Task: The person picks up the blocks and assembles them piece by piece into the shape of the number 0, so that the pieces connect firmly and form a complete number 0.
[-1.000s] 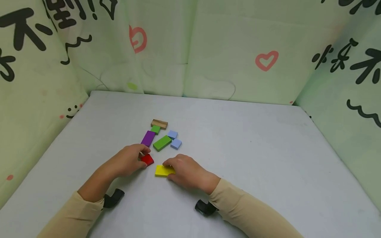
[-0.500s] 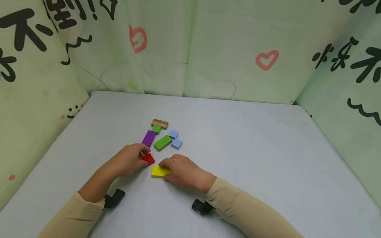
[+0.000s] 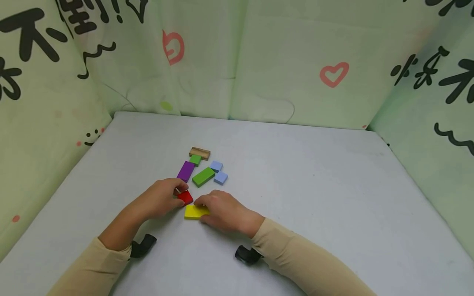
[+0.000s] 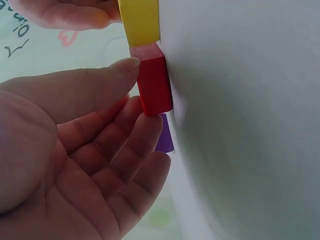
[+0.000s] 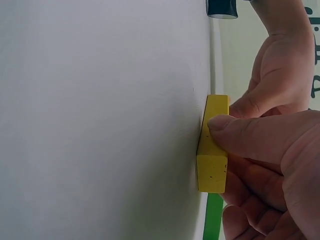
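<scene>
My left hand pinches a small red block between thumb and fingers; the left wrist view shows the thumb on one side of the red block. A longer yellow block lies flat on the table just nearer to me, held at its right end by my right hand. In the right wrist view the thumb presses the long side of the yellow block. Beyond the left fingertips lies a purple block. The right fingers' far tips are partly hidden.
A small green block touches the purple block's far end, with a wooden block behind it. A longer green block lies to the right, beside two light blue blocks. Printed cloth surrounds the white table.
My right hand has slid the yellow block leftward, closer to the red block. The left hand keeps its hold on the red block, almost unmoved.
</scene>
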### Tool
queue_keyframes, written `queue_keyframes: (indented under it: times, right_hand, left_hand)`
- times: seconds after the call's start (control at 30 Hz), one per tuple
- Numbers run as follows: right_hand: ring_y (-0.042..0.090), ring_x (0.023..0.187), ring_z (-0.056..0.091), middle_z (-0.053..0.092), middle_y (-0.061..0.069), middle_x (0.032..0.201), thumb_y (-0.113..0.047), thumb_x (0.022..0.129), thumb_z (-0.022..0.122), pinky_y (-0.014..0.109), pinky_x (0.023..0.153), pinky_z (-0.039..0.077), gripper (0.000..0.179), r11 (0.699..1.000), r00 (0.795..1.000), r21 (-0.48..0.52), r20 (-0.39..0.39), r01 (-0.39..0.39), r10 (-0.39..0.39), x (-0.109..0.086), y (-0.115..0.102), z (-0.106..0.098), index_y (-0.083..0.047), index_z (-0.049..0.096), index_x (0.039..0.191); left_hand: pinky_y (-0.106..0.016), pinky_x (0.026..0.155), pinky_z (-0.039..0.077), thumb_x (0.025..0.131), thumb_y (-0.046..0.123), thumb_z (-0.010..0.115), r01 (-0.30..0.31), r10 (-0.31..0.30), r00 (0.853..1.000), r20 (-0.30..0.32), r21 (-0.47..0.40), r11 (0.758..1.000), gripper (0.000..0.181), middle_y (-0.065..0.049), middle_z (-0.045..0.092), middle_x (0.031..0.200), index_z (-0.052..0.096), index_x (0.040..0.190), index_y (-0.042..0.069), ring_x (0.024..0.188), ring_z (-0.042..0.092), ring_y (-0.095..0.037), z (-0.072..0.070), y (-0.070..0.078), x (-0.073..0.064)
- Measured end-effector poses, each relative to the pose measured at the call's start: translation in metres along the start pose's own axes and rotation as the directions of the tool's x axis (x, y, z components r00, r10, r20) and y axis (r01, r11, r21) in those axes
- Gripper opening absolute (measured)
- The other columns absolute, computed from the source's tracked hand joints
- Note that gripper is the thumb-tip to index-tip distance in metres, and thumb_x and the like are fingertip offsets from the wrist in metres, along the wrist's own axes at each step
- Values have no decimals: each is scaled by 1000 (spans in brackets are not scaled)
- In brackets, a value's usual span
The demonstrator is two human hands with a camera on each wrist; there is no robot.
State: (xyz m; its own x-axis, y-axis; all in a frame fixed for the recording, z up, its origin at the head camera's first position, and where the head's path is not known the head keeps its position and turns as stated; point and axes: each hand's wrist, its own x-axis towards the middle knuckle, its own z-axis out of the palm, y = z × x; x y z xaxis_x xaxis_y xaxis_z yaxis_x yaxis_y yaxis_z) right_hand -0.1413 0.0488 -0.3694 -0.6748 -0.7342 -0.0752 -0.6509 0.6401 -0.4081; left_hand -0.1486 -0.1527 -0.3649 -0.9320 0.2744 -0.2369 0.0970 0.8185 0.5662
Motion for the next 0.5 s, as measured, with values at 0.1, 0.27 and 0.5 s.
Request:
queue_keyframes:
  times: [0.1,0.27,0.5]
  right_hand:
    - [19,104,61,69,6,117,-15,93,73,23,93,48,36,1000,1000,1,-1,-4,4,1,-1,1,-3,66,126]
    - [20,103,61,69,7,117,-15,93,73,24,92,48,36,1000,1000,6,-8,-12,12,3,-2,1,-3,67,126]
    - [20,104,61,69,7,119,-16,93,73,23,93,48,38,1000,1000,-1,-2,-6,6,5,-1,1,-2,66,127]
  left_hand:
    - [-38,84,57,85,5,79,-1,1,1000,0,-1,1000,39,-11,66,109,63,120,-1,102,62,-28,0,0,0]
    - [-38,85,57,85,5,79,-7,7,1000,-3,3,1000,39,-11,66,109,63,120,-1,101,63,-28,0,-1,-1]
    - [-40,87,56,86,3,76,-19,19,1000,-2,5,1000,37,-11,66,109,63,120,-2,101,62,-28,0,-2,-1]
